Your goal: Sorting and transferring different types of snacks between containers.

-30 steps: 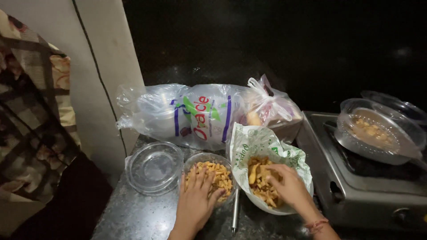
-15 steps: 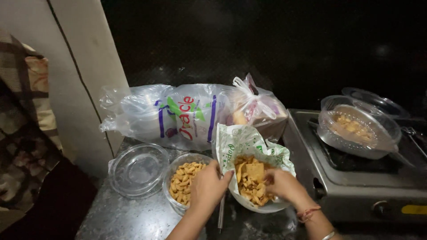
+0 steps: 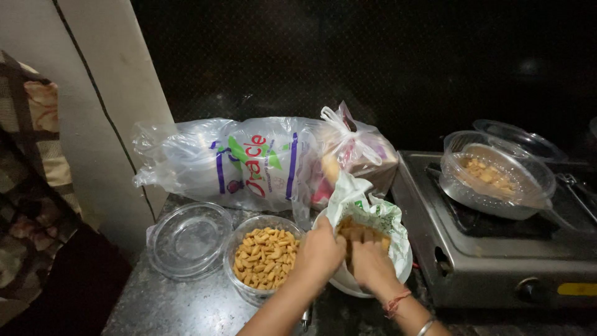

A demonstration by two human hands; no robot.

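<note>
Both my hands reach into a white bowl (image 3: pixel 398 267) lined with a white-and-green plastic bag (image 3: pixel 367 208) that holds golden fried snack pieces (image 3: pixel 360 234). My left hand (image 3: pixel 320 252) is closed over the near edge of the snacks. My right hand (image 3: pixel 372 264), with a red thread and a bangle at the wrist, grips snacks beside it. Just left stands a clear round container (image 3: pixel 264 258) filled with small yellow snack pieces. An empty clear lid (image 3: pixel 186 239) lies further left.
A large clear plastic bag with coloured print (image 3: pixel 249 162) and a tied bag of food (image 3: pixel 357 152) lie behind on the dark counter (image 3: pixel 155 305). A gas stove (image 3: pixel 497 249) at right carries clear containers with snacks (image 3: pixel 494 174). A white wall edge (image 3: pixel 112 93) stands left.
My left hand has moved from the yellow-snack container across into the bag-lined bowl, joining my right hand. The camera view has shifted slightly.
</note>
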